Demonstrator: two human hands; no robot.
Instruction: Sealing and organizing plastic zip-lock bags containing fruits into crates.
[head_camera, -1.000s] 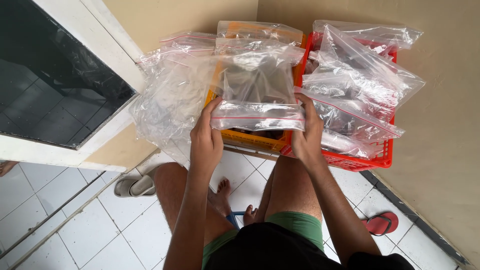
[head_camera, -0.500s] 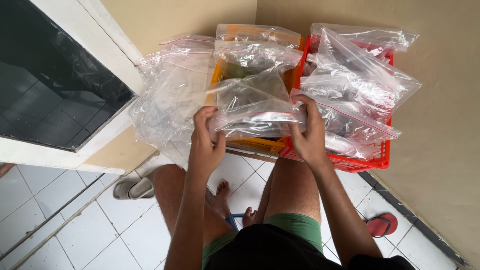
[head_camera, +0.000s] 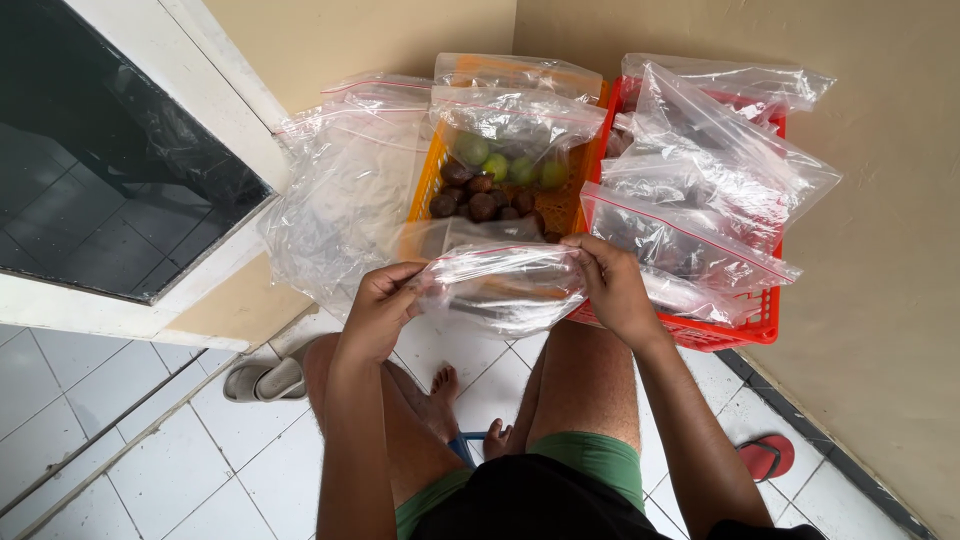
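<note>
A clear zip-top plastic bag (head_camera: 500, 285) — crumpled, empty-looking, lying roughly level; it is held up off the floor. Its two ends are pinched at the near edge of the orange basket (head_camera: 428, 190) — fruit inside.

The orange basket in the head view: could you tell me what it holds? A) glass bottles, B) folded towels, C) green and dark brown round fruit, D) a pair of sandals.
C: inside the orange basket, behind the clear plastic bag held between the left hand and the right hand, lie a few green fruit and a cluster of dark brown fruit.
</note>
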